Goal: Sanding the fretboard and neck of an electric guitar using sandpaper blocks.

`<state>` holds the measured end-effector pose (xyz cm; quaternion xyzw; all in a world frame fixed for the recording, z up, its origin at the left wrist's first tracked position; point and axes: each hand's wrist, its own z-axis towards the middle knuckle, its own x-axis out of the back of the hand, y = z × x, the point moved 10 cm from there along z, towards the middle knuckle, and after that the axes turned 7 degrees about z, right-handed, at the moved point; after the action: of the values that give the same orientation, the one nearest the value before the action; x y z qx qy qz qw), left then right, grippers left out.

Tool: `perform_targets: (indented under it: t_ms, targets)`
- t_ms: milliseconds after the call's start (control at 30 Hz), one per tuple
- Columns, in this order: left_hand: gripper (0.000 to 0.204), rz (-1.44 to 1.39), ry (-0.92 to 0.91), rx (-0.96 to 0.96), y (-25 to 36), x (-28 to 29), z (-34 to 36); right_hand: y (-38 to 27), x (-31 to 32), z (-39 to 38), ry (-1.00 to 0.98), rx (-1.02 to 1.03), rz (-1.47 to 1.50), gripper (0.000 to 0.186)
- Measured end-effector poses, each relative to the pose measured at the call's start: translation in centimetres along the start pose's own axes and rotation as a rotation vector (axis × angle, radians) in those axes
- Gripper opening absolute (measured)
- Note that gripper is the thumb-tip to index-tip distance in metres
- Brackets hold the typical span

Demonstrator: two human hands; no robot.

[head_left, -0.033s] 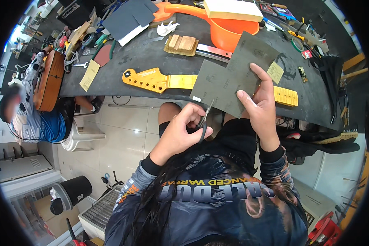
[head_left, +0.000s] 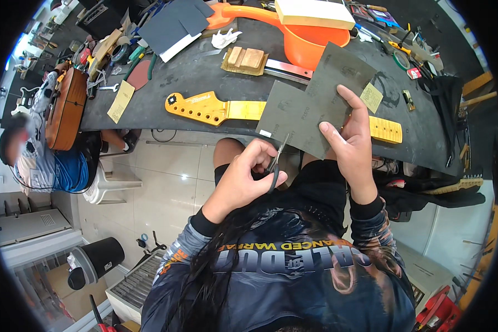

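Observation:
A pair of dark-handled scissors [head_left: 275,174] is in my left hand [head_left: 246,177], fingers closed round the loops. Their blades meet the lower edge of a dark grey sandpaper sheet [head_left: 296,116], near a small white patch. My right hand [head_left: 353,149] pinches the sheet from the right, thumb on its face and the other fingers partly hidden behind. The sheet has a stepped outline, its upper right part reaching farther back. Beyond it on the bench lies a yellowish guitar neck [head_left: 205,110], its middle hidden by the sheet.
On the dark bench [head_left: 166,77] stand an orange dipper [head_left: 301,47] and a wooden sanding block [head_left: 244,60]. Dark sheets [head_left: 174,25] and tools lie farther back. At left a person [head_left: 50,160] sits on a white chair [head_left: 108,182] beside an acoustic guitar [head_left: 66,110]. A black bin [head_left: 102,257] stands lower left.

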<state>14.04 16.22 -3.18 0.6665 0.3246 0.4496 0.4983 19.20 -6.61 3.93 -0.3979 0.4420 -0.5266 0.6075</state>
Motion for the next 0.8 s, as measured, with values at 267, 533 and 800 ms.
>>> perform_targets:
  t_ms: [267, 533, 800]
  targets:
    - [0.048, -0.01, 0.008, -0.006, 0.2, 0.2, -0.1, 0.2, -0.1, -0.1, -0.011, -0.003, -0.003, 0.073]
    - [0.047, -0.02, -0.008, 0.007, 0.1, 0.1, 0.0, 0.4, -0.3, 0.0, -0.018, -0.001, -0.005, 0.073]
    - [0.047, 0.006, 0.001, 0.004, -0.2, 0.3, 0.1, 0.6, -0.6, 0.2, -0.019, -0.002, -0.012, 0.074]
